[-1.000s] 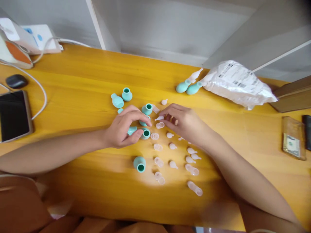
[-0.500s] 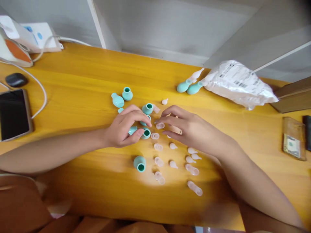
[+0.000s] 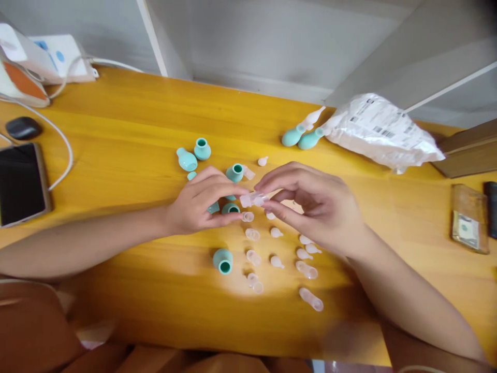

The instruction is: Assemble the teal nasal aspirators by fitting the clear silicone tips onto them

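Over the middle of the yellow wooden table point(image 3: 128, 129) my two hands meet, fingertips almost touching. My right hand point(image 3: 318, 207) pinches a small clear plastic cap point(image 3: 253, 199) between thumb and forefinger, holding it just above the tabletop; the other fingers curl loosely behind. My left hand point(image 3: 198, 204) comes in from the left, its forefinger tip touching the near end of that same cap, thumb stretched out below it. Under the left palm sit teal rubber bulbs point(image 3: 230, 208), partly hidden; I cannot tell whether the fingers grip one or only rest over it.

Just beyond the fingertips another teal bulb point(image 3: 235, 172) stands with its mouth up, a clear piece beside it. Two more bulbs point(image 3: 194, 154) lie farther left, close together. One lone bulb point(image 3: 223, 260) lies on its side nearer to me, opening toward me.

Below my hands, rows of clear caps point(image 3: 252, 257) and small whitish nozzle tips point(image 3: 277, 261) are laid out, each apart from its neighbour. Two longer clear tubes point(image 3: 311, 300) lie at the near right of the rows.

Far side, right: two assembled teal pieces with white tips point(image 3: 301, 135) lie against a crumpled white plastic mailing bag point(image 3: 380, 134). Left edge: a dark phone point(image 3: 21, 184), a black case point(image 3: 22, 127), a white cable point(image 3: 64, 150). Right edge: a clear holder with a banknote point(image 3: 469, 220).
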`<state>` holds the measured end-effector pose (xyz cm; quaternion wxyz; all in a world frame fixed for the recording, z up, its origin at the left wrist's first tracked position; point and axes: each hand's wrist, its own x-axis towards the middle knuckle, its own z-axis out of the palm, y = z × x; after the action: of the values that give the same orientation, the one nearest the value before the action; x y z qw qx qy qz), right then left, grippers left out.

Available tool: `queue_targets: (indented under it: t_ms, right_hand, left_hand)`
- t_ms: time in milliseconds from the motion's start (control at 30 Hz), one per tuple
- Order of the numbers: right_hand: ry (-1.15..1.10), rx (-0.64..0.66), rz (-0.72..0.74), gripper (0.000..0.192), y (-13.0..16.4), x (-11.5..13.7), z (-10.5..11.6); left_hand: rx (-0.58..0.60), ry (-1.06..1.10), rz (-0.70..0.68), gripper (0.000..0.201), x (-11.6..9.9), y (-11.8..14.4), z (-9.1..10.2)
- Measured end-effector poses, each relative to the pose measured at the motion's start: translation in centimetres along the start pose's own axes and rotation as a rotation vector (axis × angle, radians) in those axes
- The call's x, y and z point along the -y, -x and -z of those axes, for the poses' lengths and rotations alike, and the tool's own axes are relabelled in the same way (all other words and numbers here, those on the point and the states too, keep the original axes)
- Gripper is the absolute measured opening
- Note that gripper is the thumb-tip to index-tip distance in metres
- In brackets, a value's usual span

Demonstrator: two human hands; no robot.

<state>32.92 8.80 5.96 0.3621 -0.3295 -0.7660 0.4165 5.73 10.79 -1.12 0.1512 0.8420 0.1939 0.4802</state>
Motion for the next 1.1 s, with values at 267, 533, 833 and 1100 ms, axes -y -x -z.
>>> queue_targets:
  t_ms: [267, 533, 833, 1100]
  right_hand:
    - [0.274, 0.117, -0.036, 0.009, 0.2, 0.4, 0.9]
    - [0.979, 0.255, -0.216, 0.026, 1.7, -3.2, 9.0]
    - [0.933, 0.367, -0.254, 0.009, 1.0, -6.2, 7.8]
    - [0.834, 0.31, -0.16, 0.009, 0.5, -4.1, 6.5]
  left_hand:
    - [0.002, 0.015, -0.034, 0.019, 0.0, -0.1, 0.2]
    - [-0.013, -0.036, -0.031, 0.021, 0.1, 0.0, 0.1]
    - [-0.013, -0.038, -0.038, 0.02, 0.0, 0.0, -0.1]
    - [-0.023, -0.036, -0.025, 0.019, -0.1, 0.0, -0.1]
